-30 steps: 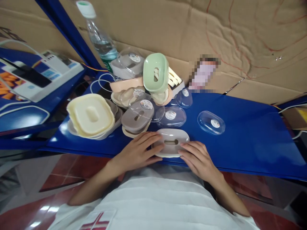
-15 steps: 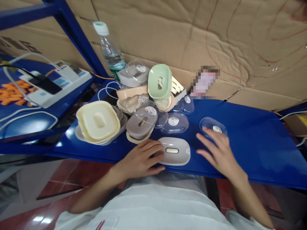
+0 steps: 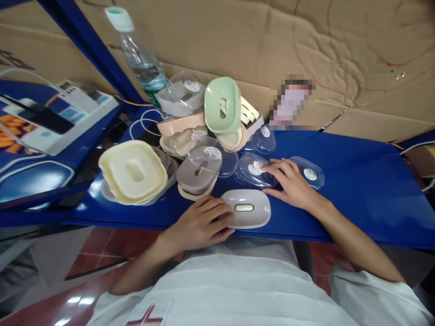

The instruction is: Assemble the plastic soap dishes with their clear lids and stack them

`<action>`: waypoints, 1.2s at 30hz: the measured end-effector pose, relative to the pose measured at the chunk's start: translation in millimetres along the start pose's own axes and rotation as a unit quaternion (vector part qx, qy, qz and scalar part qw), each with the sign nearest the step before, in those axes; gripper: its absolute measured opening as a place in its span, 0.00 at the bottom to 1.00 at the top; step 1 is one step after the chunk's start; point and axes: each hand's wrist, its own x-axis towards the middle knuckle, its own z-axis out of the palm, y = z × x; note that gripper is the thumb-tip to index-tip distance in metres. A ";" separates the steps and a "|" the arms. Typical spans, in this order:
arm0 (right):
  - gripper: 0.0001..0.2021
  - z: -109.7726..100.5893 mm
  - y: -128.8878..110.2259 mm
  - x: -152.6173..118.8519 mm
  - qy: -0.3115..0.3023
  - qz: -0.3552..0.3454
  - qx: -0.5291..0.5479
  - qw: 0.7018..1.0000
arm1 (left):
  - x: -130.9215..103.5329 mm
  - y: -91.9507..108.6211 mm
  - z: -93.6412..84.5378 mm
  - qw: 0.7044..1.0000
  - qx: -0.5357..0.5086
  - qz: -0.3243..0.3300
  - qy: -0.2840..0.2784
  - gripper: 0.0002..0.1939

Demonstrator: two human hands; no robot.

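A grey oval soap dish [image 3: 256, 210] with a cream piece showing in its middle slot lies near the table's front edge. My left hand [image 3: 207, 222] is curled round its left end, thumb on the near side. My right hand [image 3: 288, 183] has its fingers apart, fingertips over the right end of a clear oval lid [image 3: 249, 167] with a round white label. Whether it presses on the lid or hovers just above, I cannot tell. Beyond that hand lies another clear labelled lid [image 3: 316, 175], partly covered by the fingers.
To the left are stacked cream dishes [image 3: 132, 170] and a grey lidded dish [image 3: 193, 174]. Behind them a green dish [image 3: 222, 104] tops a pile beside a water bottle [image 3: 141, 63]. A power strip [image 3: 64, 124] sits far left; cardboard [image 3: 220, 36] lines the back.
My right hand has moved left from the right-hand lid to the middle lid, which looks shifted slightly right. My left hand stays at the grey dish. The view has tilted a little.
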 end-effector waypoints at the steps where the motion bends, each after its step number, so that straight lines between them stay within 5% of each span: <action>1: 0.31 -1.0 0.6 -2.2 -0.002 0.010 0.013 1.000 | -0.3 -0.1 0.0 1.000 0.001 0.000 -0.001 0.08; 7: 0.28 -1.2 0.9 3.4 0.001 0.044 0.108 0.993 | 0.7 -1.4 -0.6 1.000 -0.007 -0.001 -0.008 0.10; 12: 0.23 -19.8 -4.0 -0.6 0.106 -0.005 0.082 0.991 | -0.3 -0.8 -2.0 1.000 0.002 0.004 0.006 0.14; 16: 0.33 -27.9 -30.4 -34.7 0.181 -0.061 0.018 0.981 | -5.1 -1.0 -0.5 0.999 0.012 0.010 0.040 0.21; 22: 0.35 6.9 -73.4 -87.7 0.159 -0.037 0.095 0.982 | -3.8 -4.2 3.3 0.999 -0.030 -0.011 -0.009 0.29; 36: 0.20 15.8 -85.1 -58.1 0.077 -0.068 0.088 0.991 | -5.6 -7.6 2.8 0.998 -0.047 -0.034 -0.012 0.26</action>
